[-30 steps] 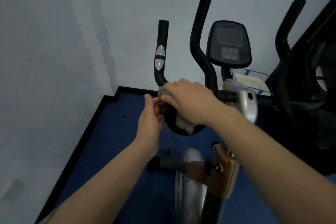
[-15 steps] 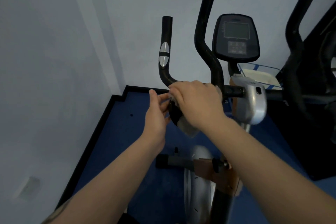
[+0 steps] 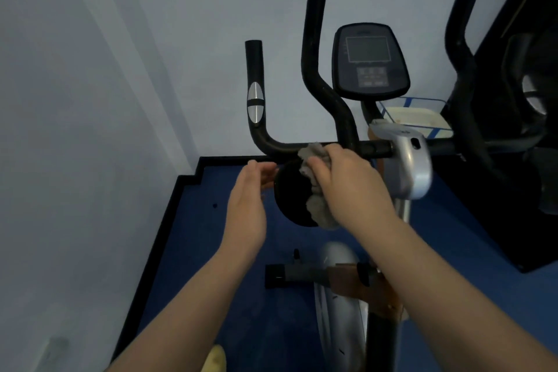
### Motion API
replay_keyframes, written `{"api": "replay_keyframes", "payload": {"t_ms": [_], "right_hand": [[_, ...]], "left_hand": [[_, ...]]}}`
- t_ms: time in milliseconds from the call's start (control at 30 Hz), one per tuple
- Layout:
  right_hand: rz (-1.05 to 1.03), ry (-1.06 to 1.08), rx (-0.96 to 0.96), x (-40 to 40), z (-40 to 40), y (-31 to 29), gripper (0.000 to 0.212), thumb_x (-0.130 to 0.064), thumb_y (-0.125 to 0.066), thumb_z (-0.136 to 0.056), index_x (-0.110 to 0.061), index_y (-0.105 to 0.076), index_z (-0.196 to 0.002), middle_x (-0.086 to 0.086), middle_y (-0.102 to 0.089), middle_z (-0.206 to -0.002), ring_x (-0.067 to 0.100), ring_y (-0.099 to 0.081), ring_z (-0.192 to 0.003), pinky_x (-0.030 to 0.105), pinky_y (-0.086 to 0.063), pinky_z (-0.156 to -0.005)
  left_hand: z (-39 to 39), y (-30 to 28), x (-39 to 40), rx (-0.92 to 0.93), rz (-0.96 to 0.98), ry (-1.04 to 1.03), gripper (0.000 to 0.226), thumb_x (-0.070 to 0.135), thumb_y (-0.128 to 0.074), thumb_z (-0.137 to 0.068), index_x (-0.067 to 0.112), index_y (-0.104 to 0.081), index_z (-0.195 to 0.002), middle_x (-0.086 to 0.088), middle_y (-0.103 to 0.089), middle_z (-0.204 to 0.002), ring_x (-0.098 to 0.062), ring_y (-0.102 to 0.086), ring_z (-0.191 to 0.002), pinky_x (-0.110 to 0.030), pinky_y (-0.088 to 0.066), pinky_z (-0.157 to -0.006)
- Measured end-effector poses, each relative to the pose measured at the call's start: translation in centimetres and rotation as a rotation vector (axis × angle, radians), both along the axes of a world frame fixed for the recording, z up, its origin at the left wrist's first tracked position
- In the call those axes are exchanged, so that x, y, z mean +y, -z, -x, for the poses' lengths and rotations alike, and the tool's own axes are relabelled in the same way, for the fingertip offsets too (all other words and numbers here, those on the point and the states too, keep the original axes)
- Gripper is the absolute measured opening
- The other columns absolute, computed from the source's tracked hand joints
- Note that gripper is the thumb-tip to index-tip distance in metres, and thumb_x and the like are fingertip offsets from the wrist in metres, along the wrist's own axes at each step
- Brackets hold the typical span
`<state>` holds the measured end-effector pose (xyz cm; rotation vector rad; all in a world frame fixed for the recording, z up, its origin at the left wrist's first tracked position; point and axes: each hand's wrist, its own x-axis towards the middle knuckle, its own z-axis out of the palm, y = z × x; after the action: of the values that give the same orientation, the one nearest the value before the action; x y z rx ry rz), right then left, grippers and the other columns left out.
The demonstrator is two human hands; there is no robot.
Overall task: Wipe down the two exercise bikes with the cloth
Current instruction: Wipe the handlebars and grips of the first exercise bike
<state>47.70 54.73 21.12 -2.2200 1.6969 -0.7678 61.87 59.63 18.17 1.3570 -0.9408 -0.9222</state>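
The right hand's fingers (image 3: 321, 170) are curled down over a grey cloth (image 3: 317, 205), pressing it against a round black disc (image 3: 291, 193) that hangs just under the handlebar; the left hand's fingers (image 3: 262, 171) are fairly straight and held close together, their tips at the disc's left edge, though whether they actually touch it I cannot tell. Behind everything the wall (image 3: 151, 39) is pale grey-blue, and a blue floor mat (image 3: 193, 251) with a black border runs from the far corner toward the near side. The bike (image 3: 407, 166) stands on the mat, its silver housing to the right of the hands and its dark post dropping near. A second dark machine (image 3: 513, 160) stands on the far right, largely in shadow. The handlebar (image 3: 280, 146) runs left to right, with a short left grip rising at its end and a taller bent bar (image 3: 314, 54) right of that. The console (image 3: 370, 62) sits far, above the housing, its screen dark. The right hand (image 3: 350, 187) covers most of the cloth, which bunches out above the knuckles and hangs below the palm. The left hand (image 3: 246, 208) holds nothing, standing edge-on just left of the disc. A silver oval sensor (image 3: 255, 103) is set in the left grip.
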Motion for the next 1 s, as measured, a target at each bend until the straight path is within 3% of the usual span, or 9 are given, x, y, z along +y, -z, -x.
{"api": "replay_keyframes", "payload": {"t_ms": [133,233,300,433,500,600,800,933,1000], "right_hand": [[0.018,0.105,0.188,-1.3,-1.5,-0.8,0.036,-0.035,-0.031,-0.103,-0.013,-0.058,-0.092,0.002,-0.055,-0.08,0.024,-0.051,-0.07,0.031,-0.025,-0.05],[0.13,0.147,0.018,0.9,-0.8,0.4,0.033,-0.038,-0.034,-0.103,-0.015,-0.058,-0.105,0.002,-0.06,-0.093,0.022,-0.058,-0.083,0.031,-0.03,-0.059],[0.11,0.12,-0.047,2.3,0.0,0.9,0.031,-0.04,-0.036,-0.101,-0.016,-0.055,-0.11,0.002,-0.061,-0.1,0.022,-0.059,-0.088,0.03,-0.032,-0.063],[-0.039,0.235,-0.06,-0.3,-0.6,-0.4,0.036,-0.037,-0.034,-0.102,-0.017,-0.06,-0.089,0.0,-0.06,-0.08,0.025,-0.062,-0.08,0.035,-0.041,-0.063],[0.02,0.337,-0.259,0.4,-1.6,0.2,0.035,-0.037,-0.037,-0.102,-0.018,-0.063,-0.09,-0.004,-0.061,-0.079,0.019,-0.062,-0.078,0.035,-0.044,-0.064],[0.139,0.386,-0.646,3.9,-2.8,1.4,0.027,-0.035,-0.042,-0.101,-0.02,-0.064,-0.105,-0.007,-0.064,-0.094,0.01,-0.061,-0.088,0.039,-0.051,-0.077],[-0.092,0.355,-0.447,0.1,-0.7,-0.4,0.027,-0.036,-0.049,-0.097,-0.019,-0.067,-0.087,-0.003,-0.066,-0.078,0.015,-0.063,-0.078,0.039,-0.052,-0.073],[0.169,0.462,-0.585,4.7,-3.8,2.0,0.019,-0.037,-0.048,-0.097,-0.028,-0.061,-0.108,-0.01,-0.061,-0.098,0.007,-0.059,-0.09,0.029,-0.047,-0.075],[0.161,0.449,-0.514,4.3,-2.9,2.0,0.015,-0.038,-0.05,-0.095,-0.029,-0.06,-0.1,-0.009,-0.063,-0.092,0.009,-0.06,-0.086,0.032,-0.049,-0.072]], "left_hand": [[0.2,-1.5,-1.7,-0.036,0.035,0.033,0.035,0.031,-0.036,-0.104,0.016,-0.068,-0.107,0.007,-0.071,-0.103,-0.002,-0.065,-0.097,-0.013,-0.048,-0.081],[0.8,-2.6,-3.3,-0.069,0.027,0.134,0.026,0.023,-0.046,-0.099,0.013,-0.07,-0.098,0.006,-0.071,-0.094,-0.002,-0.065,-0.089,-0.009,-0.048,-0.072],[1.0,-2.8,-4.1,-0.117,0.007,0.234,0.025,0.021,-0.047,-0.099,0.015,-0.07,-0.094,0.005,-0.071,-0.094,-0.004,-0.065,-0.089,-0.013,-0.049,-0.074],[0.9,-2.3,-4.6,-0.247,-0.014,0.362,0.024,0.015,-0.042,-0.102,0.02,-0.065,-0.101,0.006,-0.068,-0.099,0.0,-0.062,-0.088,-0.013,-0.047,-0.074],[0.8,-2.4,-4.5,-0.197,-0.043,0.361,0.025,0.016,-0.04,-0.103,0.02,-0.064,-0.106,0.006,-0.067,-0.101,0.003,-0.063,-0.086,-0.01,-0.047,-0.068],[0.7,-2.3,-4.2,-0.156,-0.05,0.37,0.03,0.021,-0.036,-0.105,0.018,-0.065,-0.109,0.003,-0.069,-0.105,-0.002,-0.065,-0.091,-0.012,-0.05,-0.07],[0.4,-2.7,-4.4,-0.094,-0.11,0.435,0.031,0.018,-0.036,-0.105,0.017,-0.067,-0.106,-0.001,-0.071,-0.104,-0.012,-0.067,-0.096,-0.023,-0.054,-0.08],[-0.4,-2.7,-4.6,-0.057,-0.162,0.526,0.032,0.021,-0.037,-0.105,0.023,-0.07,-0.107,0.005,-0.073,-0.103,-0.008,-0.068,-0.096,-0.022,-0.054,-0.078],[-0.7,-2.7,-4.8,-0.05,-0.19,0.556,0.033,0.021,-0.038,-0.105,0.023,-0.07,-0.108,0.004,-0.074,-0.103,-0.009,-0.068,-0.097,-0.025,-0.055,-0.081]]}}
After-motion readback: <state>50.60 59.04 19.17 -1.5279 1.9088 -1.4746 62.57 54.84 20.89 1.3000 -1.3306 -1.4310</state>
